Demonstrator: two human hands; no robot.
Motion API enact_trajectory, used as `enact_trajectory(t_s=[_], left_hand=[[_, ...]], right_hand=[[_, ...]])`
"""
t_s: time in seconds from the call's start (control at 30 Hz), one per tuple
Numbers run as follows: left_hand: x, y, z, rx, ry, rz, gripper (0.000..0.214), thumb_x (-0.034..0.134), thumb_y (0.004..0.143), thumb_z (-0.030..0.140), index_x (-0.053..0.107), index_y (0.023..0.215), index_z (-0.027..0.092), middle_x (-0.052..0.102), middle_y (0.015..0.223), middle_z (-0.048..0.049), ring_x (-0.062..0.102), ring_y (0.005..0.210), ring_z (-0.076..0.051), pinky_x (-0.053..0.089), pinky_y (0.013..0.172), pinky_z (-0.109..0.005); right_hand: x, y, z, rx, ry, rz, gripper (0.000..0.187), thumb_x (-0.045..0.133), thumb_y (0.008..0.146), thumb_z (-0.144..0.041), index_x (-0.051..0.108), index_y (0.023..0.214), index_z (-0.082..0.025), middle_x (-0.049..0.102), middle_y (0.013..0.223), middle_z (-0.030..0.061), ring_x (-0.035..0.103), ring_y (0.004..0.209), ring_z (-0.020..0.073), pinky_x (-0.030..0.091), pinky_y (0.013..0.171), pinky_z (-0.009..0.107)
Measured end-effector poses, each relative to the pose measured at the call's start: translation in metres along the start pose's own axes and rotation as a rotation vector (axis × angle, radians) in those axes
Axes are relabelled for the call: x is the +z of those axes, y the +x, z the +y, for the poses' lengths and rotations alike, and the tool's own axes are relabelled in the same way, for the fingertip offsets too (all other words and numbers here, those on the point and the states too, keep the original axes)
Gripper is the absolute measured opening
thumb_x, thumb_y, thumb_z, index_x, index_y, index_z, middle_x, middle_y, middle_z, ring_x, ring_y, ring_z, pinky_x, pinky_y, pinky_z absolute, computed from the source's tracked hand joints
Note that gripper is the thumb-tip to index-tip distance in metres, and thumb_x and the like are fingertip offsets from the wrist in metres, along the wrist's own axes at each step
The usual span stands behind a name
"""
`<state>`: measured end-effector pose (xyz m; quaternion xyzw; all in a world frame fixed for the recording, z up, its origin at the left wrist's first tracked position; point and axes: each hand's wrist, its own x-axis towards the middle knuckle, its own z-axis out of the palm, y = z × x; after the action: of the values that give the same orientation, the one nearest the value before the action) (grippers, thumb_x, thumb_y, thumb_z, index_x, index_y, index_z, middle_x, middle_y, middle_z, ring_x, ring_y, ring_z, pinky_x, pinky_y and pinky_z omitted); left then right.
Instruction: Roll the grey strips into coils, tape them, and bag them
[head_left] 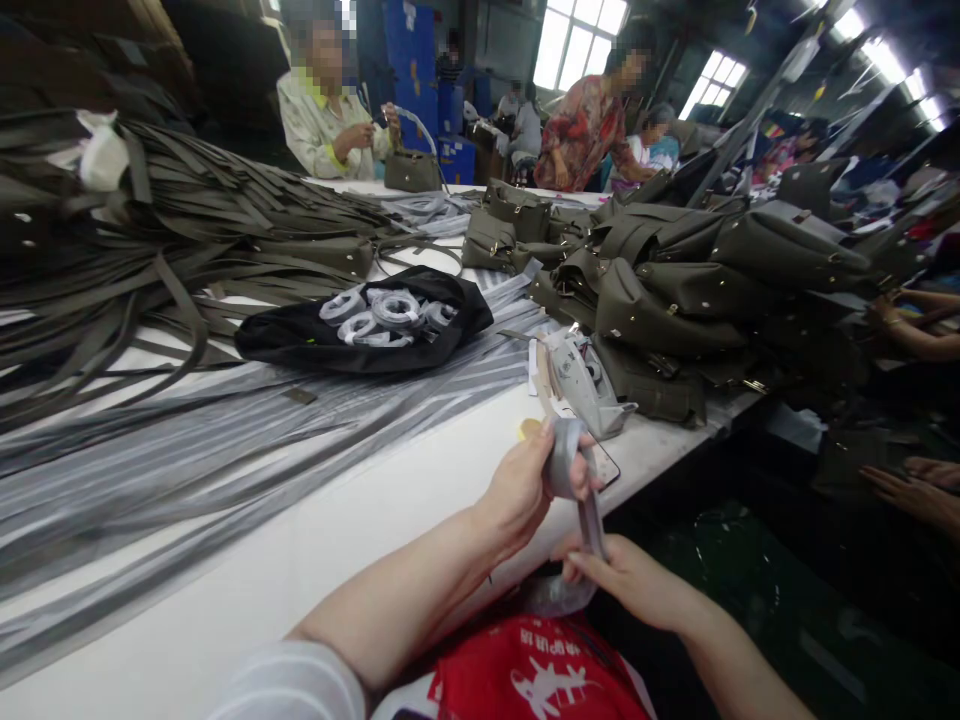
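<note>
Strap [564, 462], grey and with a plastic sheen, is wound in a coil around the fingers of the left hand [517, 490], which are closed on it, thumb against its outer side. From there a length runs down to the right hand [634, 580], whose thumb and fingers pinch it below the left fingers; more of it loops under the right fingertips, above a red apron [536, 670]. Just behind the left fingers lies a phone [609, 468], partly hidden, on a white table [360, 520]. Beyond them stands a pale plastic device [581, 375]. Farther off, left of the fingers, a black cloth holder [281, 342] carries wound coils [394, 308]; to their right, dark bags [667, 300] lie heaped.
</note>
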<state>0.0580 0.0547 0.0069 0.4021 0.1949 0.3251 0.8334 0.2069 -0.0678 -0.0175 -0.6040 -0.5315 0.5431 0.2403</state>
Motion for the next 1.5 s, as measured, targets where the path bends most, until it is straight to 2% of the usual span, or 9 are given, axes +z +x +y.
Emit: enact_trajectory(t_s=[0.13, 0.23, 0.43, 0.6, 0.77, 0.9, 1.1, 1.33, 1.5], left_hand=[[-0.017, 0.001, 0.002, 0.462, 0.58, 0.119, 0.056, 0.036, 0.091, 0.064, 0.058, 0.109, 0.015, 0.062, 0.101, -0.0121, 0.055, 0.105, -0.025, 0.037, 0.103, -0.042], [-0.027, 0.003, -0.005, 0.511, 0.959, -0.053, 0.057, 0.041, 0.088, 0.064, 0.059, 0.105, 0.013, 0.062, 0.1, -0.0169, 0.054, 0.108, -0.031, 0.035, 0.101, -0.045], [-0.02, 0.006, -0.003, 0.234, 1.285, -0.358, 0.051, 0.046, 0.086, 0.064, 0.056, 0.062, 0.02, 0.053, 0.058, -0.0062, 0.057, 0.066, -0.022, 0.042, 0.071, -0.03], [-0.031, 0.005, 0.031, -0.208, 0.793, -0.579, 0.065, 0.029, 0.092, 0.065, 0.061, 0.063, 0.017, 0.046, 0.042, 0.0008, 0.042, 0.04, -0.011, 0.039, 0.053, -0.024], [-0.057, 0.014, 0.044, -0.379, 0.361, -0.47, 0.069, 0.034, 0.087, 0.072, 0.063, 0.065, 0.013, 0.032, 0.03, 0.0058, 0.031, 0.029, -0.008, 0.044, 0.048, -0.026], [-0.069, 0.027, 0.037, -0.48, 0.135, -0.39, 0.07, 0.029, 0.091, 0.069, 0.061, 0.065, 0.013, 0.028, 0.028, 0.0078, 0.024, 0.025, -0.007, 0.045, 0.046, -0.025], [-0.088, 0.038, 0.043, -0.506, -0.252, -0.277, 0.077, 0.009, 0.099, 0.055, 0.06, 0.062, 0.011, 0.024, 0.028, 0.0069, 0.018, 0.024, -0.007, 0.044, 0.044, -0.022], [-0.081, 0.04, 0.05, -0.133, -0.581, -0.049, 0.053, 0.029, 0.101, 0.044, 0.063, 0.088, 0.006, 0.042, 0.05, 0.0044, 0.044, 0.044, -0.006, 0.052, 0.069, -0.023], [-0.064, 0.042, 0.02, 0.291, 0.15, 0.248, 0.045, 0.036, 0.095, 0.053, 0.057, 0.097, 0.013, 0.057, 0.081, -0.0055, 0.059, 0.076, -0.017, 0.048, 0.088, -0.038]], right_hand=[[0.023, -0.019, -0.013, 0.057, 0.247, -0.236, 0.037, 0.055, 0.091, -0.049, 0.069, 0.107, -0.018, 0.07, 0.08, 0.0045, 0.061, 0.067, 0.0147, 0.05, 0.065, 0.027], [-0.01, -0.041, -0.017, 0.062, 0.397, -0.306, 0.044, 0.06, 0.086, -0.054, 0.071, 0.105, -0.016, 0.069, 0.07, 0.0048, 0.051, 0.051, 0.0097, 0.039, 0.05, 0.021], [-0.115, -0.057, -0.005, 0.271, 0.127, -0.166, 0.039, 0.073, 0.074, -0.051, 0.072, 0.092, -0.016, 0.065, 0.063, 0.0009, 0.046, 0.044, 0.0089, 0.034, 0.044, 0.02], [-0.141, -0.054, -0.002, 0.319, 0.004, -0.192, 0.032, 0.067, 0.081, -0.045, 0.07, 0.096, -0.017, 0.071, 0.088, 0.0061, 0.065, 0.081, 0.0194, 0.051, 0.076, 0.03], [-0.125, -0.052, 0.009, 0.326, 0.06, -0.143, 0.045, 0.056, 0.087, -0.057, 0.071, 0.097, -0.016, 0.07, 0.093, 0.0077, 0.065, 0.087, 0.0222, 0.051, 0.078, 0.032], [-0.111, -0.047, 0.021, 0.2, 0.238, -0.056, 0.07, 0.043, 0.083, -0.074, 0.067, 0.109, -0.013, 0.065, 0.074, 0.006, 0.061, 0.063, 0.0184, 0.049, 0.057, 0.028], [-0.11, -0.04, 0.022, 0.045, -0.228, 0.431, 0.05, 0.069, 0.079, -0.051, 0.059, 0.12, -0.024, 0.066, 0.098, 0.0059, 0.061, 0.095, 0.0259, 0.05, 0.081, 0.031], [-0.024, -0.009, 0.016, 0.016, -0.296, 0.172, 0.049, 0.034, 0.095, -0.059, 0.063, 0.085, -0.021, 0.049, 0.059, -0.0019, 0.05, 0.059, 0.017, 0.042, 0.059, 0.028], [0.034, 0.008, -0.017, -0.073, 0.048, 0.012, 0.045, 0.037, 0.098, -0.055, 0.061, 0.092, -0.018, 0.047, 0.055, -0.0045, 0.044, 0.053, 0.0128, 0.039, 0.058, 0.027]])
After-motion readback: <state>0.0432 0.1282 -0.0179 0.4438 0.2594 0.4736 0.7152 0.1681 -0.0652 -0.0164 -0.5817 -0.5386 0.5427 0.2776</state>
